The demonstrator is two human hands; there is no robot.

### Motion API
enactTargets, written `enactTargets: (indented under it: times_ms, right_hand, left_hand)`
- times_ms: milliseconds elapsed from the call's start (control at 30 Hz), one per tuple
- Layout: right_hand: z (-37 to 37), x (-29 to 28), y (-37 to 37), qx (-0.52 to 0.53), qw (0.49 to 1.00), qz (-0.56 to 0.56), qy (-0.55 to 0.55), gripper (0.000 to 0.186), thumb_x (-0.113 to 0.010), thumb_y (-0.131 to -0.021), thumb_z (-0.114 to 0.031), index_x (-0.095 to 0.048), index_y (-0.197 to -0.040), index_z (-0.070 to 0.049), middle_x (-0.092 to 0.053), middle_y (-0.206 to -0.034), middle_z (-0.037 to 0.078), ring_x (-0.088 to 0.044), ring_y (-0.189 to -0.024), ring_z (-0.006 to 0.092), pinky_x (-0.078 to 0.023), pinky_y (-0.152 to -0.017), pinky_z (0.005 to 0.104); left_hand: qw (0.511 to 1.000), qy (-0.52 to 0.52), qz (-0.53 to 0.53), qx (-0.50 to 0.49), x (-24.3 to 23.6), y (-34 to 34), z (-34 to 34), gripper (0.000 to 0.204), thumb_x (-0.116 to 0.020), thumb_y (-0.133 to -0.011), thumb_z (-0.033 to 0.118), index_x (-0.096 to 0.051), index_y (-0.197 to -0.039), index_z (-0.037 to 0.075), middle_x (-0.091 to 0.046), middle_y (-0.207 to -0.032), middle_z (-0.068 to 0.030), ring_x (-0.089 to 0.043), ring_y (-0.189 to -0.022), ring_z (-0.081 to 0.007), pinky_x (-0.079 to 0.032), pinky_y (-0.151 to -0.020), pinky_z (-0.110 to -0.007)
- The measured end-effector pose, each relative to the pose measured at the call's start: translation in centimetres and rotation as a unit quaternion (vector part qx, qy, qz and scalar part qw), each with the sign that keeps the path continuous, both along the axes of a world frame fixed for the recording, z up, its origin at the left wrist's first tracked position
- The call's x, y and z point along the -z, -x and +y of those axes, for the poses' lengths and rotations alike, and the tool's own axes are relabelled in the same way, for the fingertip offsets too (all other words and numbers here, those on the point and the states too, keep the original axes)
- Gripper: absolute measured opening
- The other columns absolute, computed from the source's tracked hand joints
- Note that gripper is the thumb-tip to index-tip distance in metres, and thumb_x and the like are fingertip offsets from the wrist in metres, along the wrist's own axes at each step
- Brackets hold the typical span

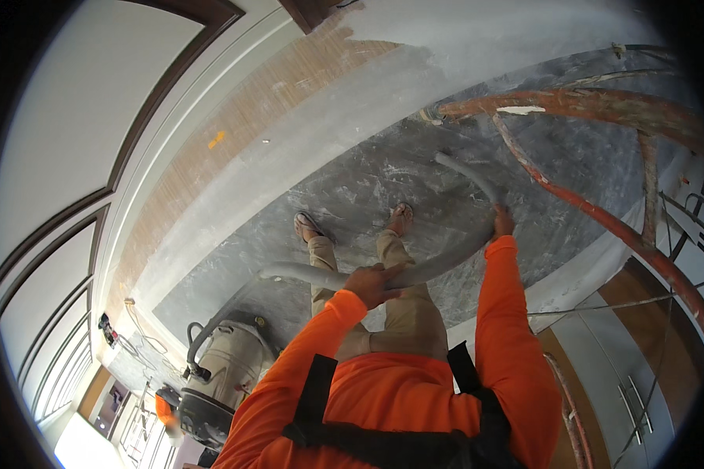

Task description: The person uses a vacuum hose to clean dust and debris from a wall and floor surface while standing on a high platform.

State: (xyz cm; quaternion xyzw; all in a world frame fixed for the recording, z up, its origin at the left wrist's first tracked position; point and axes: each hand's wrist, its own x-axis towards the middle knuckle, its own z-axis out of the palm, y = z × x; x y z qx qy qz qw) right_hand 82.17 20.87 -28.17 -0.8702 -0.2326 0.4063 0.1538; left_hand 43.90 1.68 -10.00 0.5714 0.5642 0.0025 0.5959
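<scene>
1 grey hose [446, 263] spans the air above the floor [356, 187], its end short of the far edge — left grip [370, 286] and right grip [503, 223] both clasp it. Positioning seems in hand; the next move likely calls for guiding that end without kinks.

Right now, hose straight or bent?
Bent: hose curves from left hand to right hand, then turns back leftward beyond it.
</scene>
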Motion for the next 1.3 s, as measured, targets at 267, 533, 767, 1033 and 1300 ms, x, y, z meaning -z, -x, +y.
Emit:
enactTargets:
  times_ms: [267, 533, 767, 1033, 1300]
  right_hand:
    - [2.0, -1.0, -1.7, 0.063, 0.996, 0.051, -0.043, 0.074, -0.067, -0.092, -0.029, -0.037, -0.155, -0.003, -0.046, -0.151, 0.019, -0.051, -0.132, 0.0384, -0.042, -0.108, 0.0433]
    - [1.5, -3.4, 2.6, 0.078, 0.996, -0.008, -0.036, 0.076, -0.067, -0.091, -0.03, -0.036, -0.154, -0.001, -0.043, -0.153, 0.019, -0.049, -0.134, 0.0387, -0.041, -0.11, 0.0462]
    - [-1.1, -0.6, 5.3, 0.048, 0.991, 0.102, 0.076, 0.076, -0.069, -0.089, -0.034, -0.04, -0.15, 0.001, -0.054, -0.136, 0.021, -0.06, -0.112, 0.035, -0.046, -0.101, 0.0469]
    - [-10.6, 2.4, 12.8, 0.033, 0.975, 0.205, 0.077, 0.071, -0.069, -0.09, -0.03, -0.04, -0.146, 0.002, -0.06, -0.113, 0.018, -0.063, -0.088, 0.0296, -0.056, -0.074, 0.0438]
    - [-16.5, -4.4, 31.2, 0.02, 0.956, 0.274, 0.098, 0.071, -0.066, -0.094, -0.019, -0.034, -0.155, -0.006, -0.056, -0.129, 0.017, -0.065, -0.096, 0.0287, -0.059, -0.073, 0.0395]
  left_hand:
    - [0.999, 0.021, 0.031, 0.023, 1.0, -4.8, 1.0, 0.074, -0.066, -0.088, 0.06, -0.043, -0.151, 0.027, -0.065, -0.106, -0.0149, -0.067, -0.096, -0.0355, -0.053, -0.086, -0.047]
    - [0.998, 0.047, 0.036, 0.001, -1.4, -1.8, 2.3, 0.075, -0.057, -0.091, 0.068, -0.043, -0.152, 0.026, -0.065, -0.104, -0.0161, -0.067, -0.095, -0.0375, -0.052, -0.085, -0.048]
    - [0.997, 0.054, 0.049, 0.018, -2.7, 1.1, -0.8, 0.075, -0.058, -0.091, 0.067, -0.046, -0.151, 0.024, -0.065, -0.103, -0.0169, -0.067, -0.096, -0.0365, -0.052, -0.085, -0.048]
    - [0.998, 0.011, 0.04, -0.04, -6.4, 9.3, -11.1, 0.074, -0.067, -0.086, 0.062, -0.051, -0.147, 0.023, -0.066, -0.101, -0.0177, -0.066, -0.099, -0.0384, -0.052, -0.086, -0.049]
    - [0.992, 0.028, 0.104, -0.068, -10.5, 17.3, -20.8, 0.077, -0.07, -0.083, 0.063, -0.053, -0.146, 0.021, -0.068, -0.099, -0.0181, -0.068, -0.093, -0.0384, -0.053, -0.084, -0.048]
